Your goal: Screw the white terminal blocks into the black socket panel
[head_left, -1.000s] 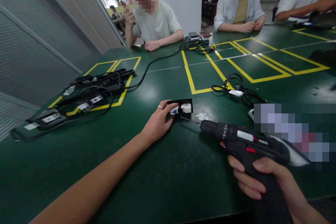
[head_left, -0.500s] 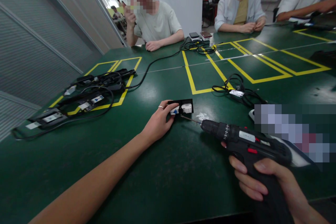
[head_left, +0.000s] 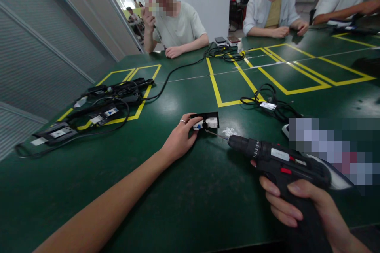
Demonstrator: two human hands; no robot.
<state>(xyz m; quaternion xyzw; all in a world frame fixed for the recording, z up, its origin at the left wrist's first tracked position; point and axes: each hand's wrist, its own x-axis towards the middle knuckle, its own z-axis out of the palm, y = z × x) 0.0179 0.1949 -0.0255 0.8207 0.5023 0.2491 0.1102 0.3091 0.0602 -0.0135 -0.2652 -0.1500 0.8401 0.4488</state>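
Note:
My left hand (head_left: 181,136) grips the left end of a small black rectangular housing (head_left: 215,116) on the green table. White parts (head_left: 211,123) and a bit of blue show on the housing's near face. My right hand (head_left: 299,201) is wrapped round the handle of a black cordless drill (head_left: 267,156) with red buttons. From its chuck a long thin bit (head_left: 216,134) points left, its tip at the housing's lower edge; whether it touches I cannot tell. Small clear or white bits (head_left: 229,131) lie just behind the chuck.
Black devices with cables (head_left: 97,110) lie at the left among yellow tape. A coiled black cable (head_left: 268,106) is behind the drill. Another cable bundle (head_left: 222,53) lies farther back. A blurred-out white-edged object (head_left: 341,182) sits right. People (head_left: 181,27) sit across the table (head_left: 178,213).
My hands, the drill and the housing hold nearly the same position. Across the table, a person's two hands have moved apart, and another person's raised hand has shifted slightly.

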